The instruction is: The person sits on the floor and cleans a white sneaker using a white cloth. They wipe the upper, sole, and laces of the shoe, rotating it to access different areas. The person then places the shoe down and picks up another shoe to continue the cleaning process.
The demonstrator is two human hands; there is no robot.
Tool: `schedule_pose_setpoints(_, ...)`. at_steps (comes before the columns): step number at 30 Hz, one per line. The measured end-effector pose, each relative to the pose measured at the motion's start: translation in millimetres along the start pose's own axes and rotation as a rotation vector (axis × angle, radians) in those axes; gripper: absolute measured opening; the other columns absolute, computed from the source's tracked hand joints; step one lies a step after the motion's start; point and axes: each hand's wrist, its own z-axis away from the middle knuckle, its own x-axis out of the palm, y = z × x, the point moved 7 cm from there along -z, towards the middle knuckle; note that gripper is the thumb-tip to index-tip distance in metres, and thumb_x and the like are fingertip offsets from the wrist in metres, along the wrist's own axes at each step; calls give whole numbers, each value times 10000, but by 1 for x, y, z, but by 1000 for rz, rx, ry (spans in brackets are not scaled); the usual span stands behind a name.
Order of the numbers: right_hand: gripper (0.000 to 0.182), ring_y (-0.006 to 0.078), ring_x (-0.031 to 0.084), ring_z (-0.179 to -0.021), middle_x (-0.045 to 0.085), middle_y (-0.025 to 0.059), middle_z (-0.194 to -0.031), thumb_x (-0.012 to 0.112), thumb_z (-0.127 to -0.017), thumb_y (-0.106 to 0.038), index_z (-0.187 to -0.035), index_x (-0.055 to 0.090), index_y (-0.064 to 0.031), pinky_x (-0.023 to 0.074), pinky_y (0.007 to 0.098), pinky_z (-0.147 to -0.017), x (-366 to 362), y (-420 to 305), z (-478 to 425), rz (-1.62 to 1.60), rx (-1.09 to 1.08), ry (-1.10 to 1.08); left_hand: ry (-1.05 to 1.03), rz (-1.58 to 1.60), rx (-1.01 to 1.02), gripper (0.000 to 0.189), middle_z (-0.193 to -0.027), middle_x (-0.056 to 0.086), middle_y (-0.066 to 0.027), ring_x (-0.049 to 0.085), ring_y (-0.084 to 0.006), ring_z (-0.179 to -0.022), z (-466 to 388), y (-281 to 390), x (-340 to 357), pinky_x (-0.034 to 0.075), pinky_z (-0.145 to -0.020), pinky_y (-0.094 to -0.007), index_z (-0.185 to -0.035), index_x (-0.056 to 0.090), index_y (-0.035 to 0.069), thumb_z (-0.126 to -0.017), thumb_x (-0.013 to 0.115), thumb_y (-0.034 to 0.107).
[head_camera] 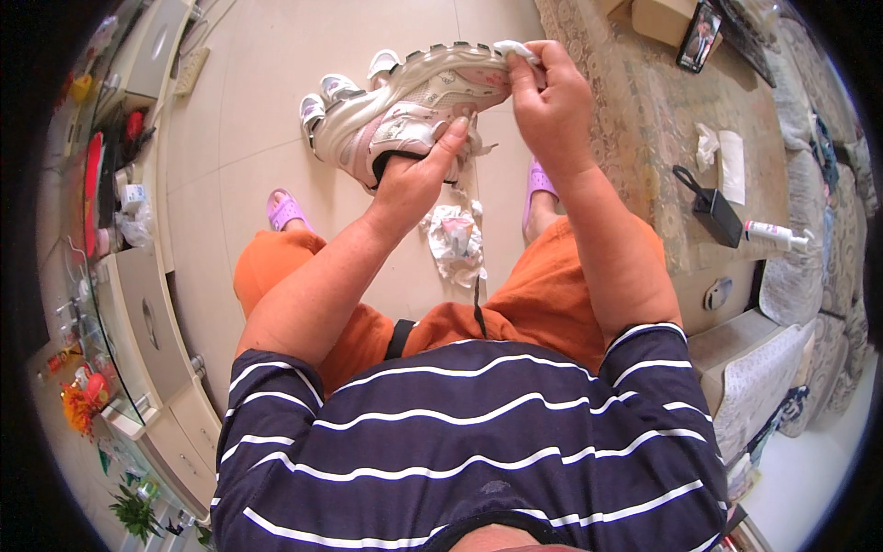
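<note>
A white and pink sneaker point(407, 127) is held up over the floor, tilted on its side. My left hand point(417, 172) has its fingers inside the shoe's opening and the thumb against the tongue. At the toe, my right hand point(552, 96) pinches a piece of white tissue point(517, 50) against the edge of the sole. The laces point(483, 146) hang loose by the tongue. Below the shoe, a heap of crumpled white tissue point(452, 241) lies on the floor between my feet.
To the right, a table point(641, 159) with a patterned cover bears a phone point(700, 36), a folded tissue point(731, 165), a black box with a strap point(716, 215) and a white pump bottle point(767, 234). A cabinet point(148, 303) with cluttered glass shelves runs along the left.
</note>
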Motion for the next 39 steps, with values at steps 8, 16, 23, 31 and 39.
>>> schedule_pose_setpoints(8, 101, 306, 634, -749, 635, 99, -874, 633, -827, -124, -914, 607, -80, 521, 390, -641, 23, -41, 27, 12, -346, -154, -185, -15, -224, 311, -1092, 586, -24, 549, -88, -932, 6, -37, 4, 465, -790, -239, -1241, 525, 6, -972, 556, 159)
schedule_pose_setpoints(16, 99, 208, 632, -665, 629, 117, -831, 657, -862, -80, -922, 610, -16, 506, 301, -608, 1, -9, 2, 101, -192, -2, -36, 114, -76, 251, -983, 609, -12, 545, -95, -889, -4, -7, -3, 450, -794, -249, -1080, 620, -6, -965, 571, 212)
schedule_pose_setpoints(23, 106, 199, 635, -658, 640, 104, -834, 654, -872, -109, -921, 615, -24, 500, 302, -602, -1, 2, -1, 93, -102, 18, -16, 184, -120, 285, -1068, 616, -52, 583, -117, -930, -2, -11, -8, 479, -804, -279, -1204, 552, -2, -959, 563, 143)
schedule_pose_setpoints(31, 90, 320, 622, -755, 623, 112, -854, 639, -833, -109, -908, 605, -73, 507, 386, -654, 17, -33, 20, 211, -349, -63, -134, 225, -215, 247, -1070, 592, -48, 569, -110, -921, 4, -24, 8, 470, -787, -272, -1169, 555, -2, -965, 531, 136)
schedule_pose_setpoints(39, 94, 349, 605, -717, 615, 152, -836, 603, -847, -105, -875, 575, -20, 483, 425, -633, 8, 0, 4, 55, -39, -60, 50, 667, -287, 214, -1058, 598, -59, 575, -139, -954, -7, -9, -8, 472, -800, -268, -1131, 575, 1, -956, 516, 110)
